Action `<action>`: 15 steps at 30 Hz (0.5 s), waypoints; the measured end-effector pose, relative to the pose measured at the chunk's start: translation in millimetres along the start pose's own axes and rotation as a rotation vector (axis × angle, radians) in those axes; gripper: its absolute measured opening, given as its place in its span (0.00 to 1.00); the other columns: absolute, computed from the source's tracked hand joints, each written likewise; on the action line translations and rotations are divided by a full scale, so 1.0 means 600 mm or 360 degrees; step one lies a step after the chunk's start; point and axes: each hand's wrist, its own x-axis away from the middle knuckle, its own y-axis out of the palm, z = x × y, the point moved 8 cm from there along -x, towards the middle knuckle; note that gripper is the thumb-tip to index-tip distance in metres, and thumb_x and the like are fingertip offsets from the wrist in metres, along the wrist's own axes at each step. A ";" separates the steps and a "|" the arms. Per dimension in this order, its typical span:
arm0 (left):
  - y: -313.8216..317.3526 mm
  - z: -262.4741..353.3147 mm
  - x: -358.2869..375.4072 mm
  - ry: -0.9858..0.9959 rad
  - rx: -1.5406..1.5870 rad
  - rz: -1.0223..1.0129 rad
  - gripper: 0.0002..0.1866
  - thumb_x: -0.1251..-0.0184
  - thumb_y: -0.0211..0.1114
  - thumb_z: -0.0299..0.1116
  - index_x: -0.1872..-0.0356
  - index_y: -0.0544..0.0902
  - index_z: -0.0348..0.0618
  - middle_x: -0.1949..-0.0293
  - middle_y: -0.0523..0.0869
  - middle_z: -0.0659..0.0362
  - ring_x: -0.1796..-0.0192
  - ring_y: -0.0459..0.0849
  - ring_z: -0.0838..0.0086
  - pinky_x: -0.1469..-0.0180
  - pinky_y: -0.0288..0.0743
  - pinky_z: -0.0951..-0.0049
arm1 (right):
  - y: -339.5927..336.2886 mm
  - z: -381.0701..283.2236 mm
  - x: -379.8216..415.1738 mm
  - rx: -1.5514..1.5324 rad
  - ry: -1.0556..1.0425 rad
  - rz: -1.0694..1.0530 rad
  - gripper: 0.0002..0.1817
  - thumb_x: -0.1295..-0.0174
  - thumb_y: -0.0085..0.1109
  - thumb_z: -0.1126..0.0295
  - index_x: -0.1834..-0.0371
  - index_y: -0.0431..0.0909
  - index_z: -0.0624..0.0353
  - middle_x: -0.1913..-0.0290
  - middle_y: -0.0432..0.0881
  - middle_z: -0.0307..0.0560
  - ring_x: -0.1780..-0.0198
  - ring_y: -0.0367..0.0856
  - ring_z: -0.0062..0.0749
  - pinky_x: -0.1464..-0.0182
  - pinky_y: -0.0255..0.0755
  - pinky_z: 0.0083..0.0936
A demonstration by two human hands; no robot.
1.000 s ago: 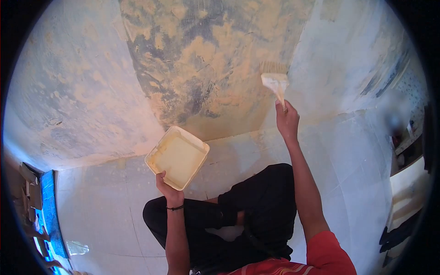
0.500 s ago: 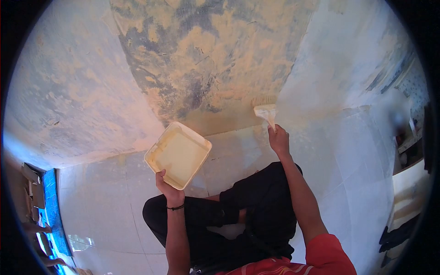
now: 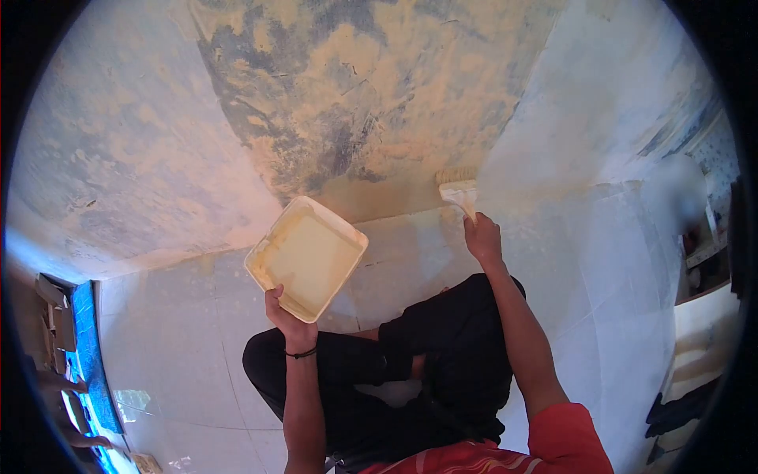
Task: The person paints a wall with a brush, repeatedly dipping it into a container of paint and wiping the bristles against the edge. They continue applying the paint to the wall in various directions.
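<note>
My left hand (image 3: 289, 320) grips the near edge of a squarish white plastic tub (image 3: 357, 235), thumb over the rim. Pale cream paint (image 3: 312, 257) covers the bottom of the tub, which is tilted toward me. In my right hand (image 3: 483, 239) is a wide paintbrush (image 3: 458, 192), held by its handle. Its bristles point away from me and lie against the low part of the wall (image 3: 387, 118), just above the floor line. That wall section is patchy, with yellowish paint over grey; paler sections flank it.
I sit cross-legged on a light tiled floor (image 3: 181, 340). A blue strip (image 3: 96, 359) borders the doorway at the left, with brown objects (image 3: 59, 316) beyond. Dark cloth (image 3: 683, 404) and shelf-like clutter (image 3: 707, 249) stand at the far right. A blurry smudge covers part of the right side.
The view has tilted slightly. The tub has shifted a little up and left, and the brush has turned a little, its bristles more plainly visible against the wall. Both hands keep their hold.
</note>
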 end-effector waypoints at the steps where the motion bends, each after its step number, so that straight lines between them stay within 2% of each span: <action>1: -0.001 0.000 -0.001 0.0004 0.0005 0.0001 0.25 0.44 0.51 0.36 0.44 0.66 0.39 0.50 0.75 0.55 0.48 0.75 0.65 0.46 0.71 0.67 | 0.002 -0.002 0.001 0.0031 -0.0037 0.0003 0.16 0.40 0.50 0.61 0.70 0.75 0.65 0.72 0.78 0.66 0.66 0.78 0.63 0.61 0.71 0.49; 6: -0.001 0.005 -0.001 0.0018 0.0027 0.0006 0.23 0.44 0.51 0.36 0.45 0.68 0.40 0.50 0.76 0.56 0.48 0.76 0.65 0.45 0.70 0.67 | 0.005 -0.007 0.013 0.0001 -0.0013 0.0019 0.17 0.41 0.51 0.60 0.72 0.75 0.66 0.72 0.78 0.66 0.66 0.77 0.63 0.60 0.70 0.49; 8: 0.002 0.006 0.000 0.0014 0.0064 -0.0029 0.24 0.44 0.51 0.36 0.45 0.68 0.40 0.50 0.76 0.56 0.48 0.76 0.65 0.45 0.70 0.67 | 0.030 -0.006 0.022 -0.0067 -0.0001 -0.0221 0.19 0.42 0.52 0.58 0.74 0.77 0.67 0.71 0.79 0.65 0.65 0.78 0.62 0.58 0.71 0.49; 9: 0.003 0.007 0.000 0.0017 0.0072 -0.0028 0.24 0.44 0.51 0.36 0.45 0.68 0.40 0.50 0.76 0.56 0.48 0.76 0.65 0.45 0.70 0.67 | 0.041 -0.007 0.027 -0.0063 -0.0008 -0.0219 0.19 0.42 0.52 0.58 0.74 0.77 0.67 0.71 0.79 0.65 0.65 0.78 0.62 0.58 0.71 0.49; 11: 0.000 0.013 0.001 0.0039 0.0041 0.0016 0.24 0.44 0.50 0.35 0.44 0.67 0.38 0.50 0.75 0.55 0.48 0.76 0.65 0.46 0.71 0.67 | 0.100 -0.018 0.045 0.0057 -0.0118 -0.0455 0.21 0.43 0.52 0.56 0.75 0.78 0.67 0.70 0.79 0.65 0.63 0.78 0.61 0.57 0.71 0.47; 15: 0.000 0.039 0.004 0.0112 0.0050 0.0064 0.25 0.44 0.50 0.35 0.44 0.67 0.38 0.50 0.75 0.55 0.48 0.76 0.65 0.47 0.71 0.67 | 0.192 -0.061 0.091 0.0016 -0.0123 -0.0643 0.20 0.43 0.52 0.55 0.72 0.78 0.66 0.68 0.79 0.65 0.62 0.78 0.61 0.56 0.71 0.46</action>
